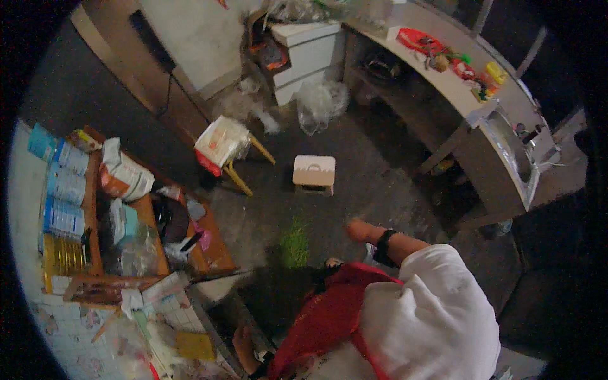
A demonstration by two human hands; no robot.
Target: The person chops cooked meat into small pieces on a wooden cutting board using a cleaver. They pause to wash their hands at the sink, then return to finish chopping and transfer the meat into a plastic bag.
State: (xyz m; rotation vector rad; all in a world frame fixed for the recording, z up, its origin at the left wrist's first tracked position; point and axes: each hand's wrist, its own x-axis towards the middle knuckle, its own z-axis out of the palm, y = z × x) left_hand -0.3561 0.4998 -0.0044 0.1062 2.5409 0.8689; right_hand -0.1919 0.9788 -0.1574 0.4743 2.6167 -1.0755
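My right hand is stretched over the dark floor, a black band round its wrist; it is blurred and its fingers cannot be made out. To its left a bunch of thin green stalks lies on the floor. My left hand is low in the picture, beside the edge of a cluttered surface, also with a black band; whether it holds anything cannot be told. A red apron hangs in front of me over a white top.
A small pink and tan step stool stands ahead, near a wooden-legged stool with bags on it. Wooden shelves with packages are on the left. A counter with a sink curves along the right. Clear plastic bags lie by white drawers.
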